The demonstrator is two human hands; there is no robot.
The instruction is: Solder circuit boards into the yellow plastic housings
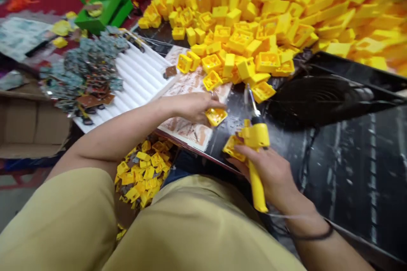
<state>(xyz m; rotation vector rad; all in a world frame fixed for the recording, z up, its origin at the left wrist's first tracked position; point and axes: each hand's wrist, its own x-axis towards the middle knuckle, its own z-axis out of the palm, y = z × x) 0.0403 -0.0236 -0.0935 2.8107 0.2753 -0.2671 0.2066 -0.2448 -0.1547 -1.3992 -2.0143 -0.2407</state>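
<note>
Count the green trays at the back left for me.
2 green trays: the bigger one at the upper left, the other touching its right side. More may be hidden.

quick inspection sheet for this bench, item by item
surface: dark worktop, printed sheet under the left hand
job's things: yellow tool and yellow housing in right hand; left hand on another yellow square housing
clutter: heap of yellow housings; more in a pile below the bench; circuit boards on white corrugated sheet
grips: both hands closed on parts
cables: thin cord from the tool's base
surroundings: green trays, cardboard box
</note>
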